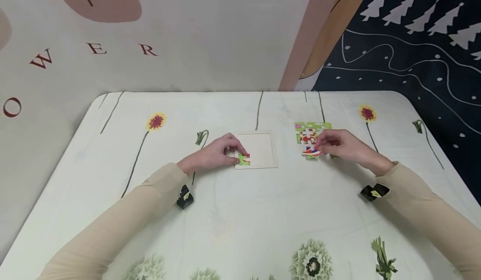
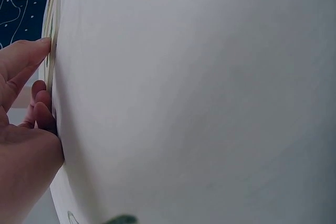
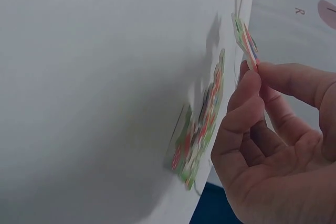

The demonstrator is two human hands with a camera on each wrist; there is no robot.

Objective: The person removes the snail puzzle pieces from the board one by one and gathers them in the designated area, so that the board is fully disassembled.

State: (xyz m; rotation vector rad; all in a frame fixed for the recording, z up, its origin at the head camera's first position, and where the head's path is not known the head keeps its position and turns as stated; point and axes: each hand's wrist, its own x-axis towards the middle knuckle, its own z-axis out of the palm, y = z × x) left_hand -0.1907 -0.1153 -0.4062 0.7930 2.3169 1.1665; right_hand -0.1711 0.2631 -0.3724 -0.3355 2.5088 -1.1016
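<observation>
A shallow square puzzle tray [image 1: 262, 146] lies on the table, with one green, red and yellow puzzle piece [image 1: 244, 161] in its near left corner. My left hand [image 1: 219, 151] holds the tray at that corner, its thumb by the left edge and a fingertip at the piece. In the left wrist view, fingers [image 2: 29, 59] meet the tray's thin edge. My right hand [image 1: 340, 146] pinches a colourful puzzle piece [image 3: 244, 43] between thumb and fingertips, above the table. Below it in the right wrist view lie other puzzle pieces [image 3: 202, 135], close together.
In the head view, the loose pieces [image 1: 313, 126] lie right of the tray, partly behind the right hand. The tablecloth [image 1: 240, 213] has printed flowers and stems. A pale wall [image 1: 225, 33] and a dark tree-patterned cloth [image 1: 406, 54] stand behind the table.
</observation>
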